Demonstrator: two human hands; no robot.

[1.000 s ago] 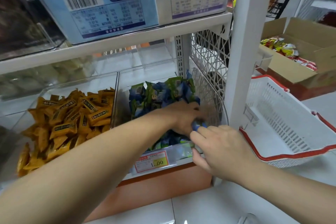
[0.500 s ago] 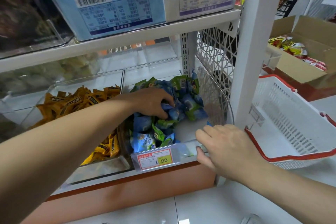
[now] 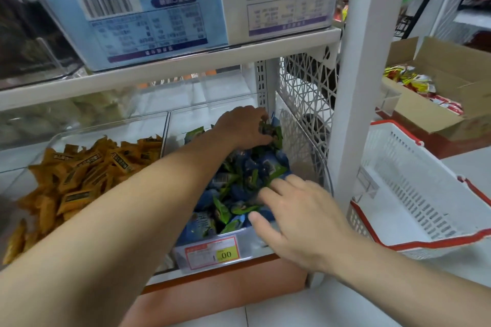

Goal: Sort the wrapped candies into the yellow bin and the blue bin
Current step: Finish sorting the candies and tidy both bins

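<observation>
Two clear bins stand side by side on the low shelf. The left bin (image 3: 111, 130) holds a heap of yellow wrapped candies (image 3: 79, 175). The right bin (image 3: 247, 249) holds blue and green wrapped candies (image 3: 239, 183). My left hand (image 3: 244, 127) reaches deep into the right bin, fingers curled on candies at the back of the pile. My right hand (image 3: 297, 217) lies over the front of the same pile, fingers spread and touching the wrappers, thumb near the bin's front rim.
A white shelf post (image 3: 356, 87) stands right of the bin. A white basket with red rim (image 3: 425, 194) sits beyond it. A cardboard box of snack packs (image 3: 435, 93) is at far right. An upper shelf with boxes (image 3: 159, 21) overhangs the bins.
My left hand has moved from the front of the blue pile toward the back of the bin. My right hand has shifted from the bin's front edge onto the candies.
</observation>
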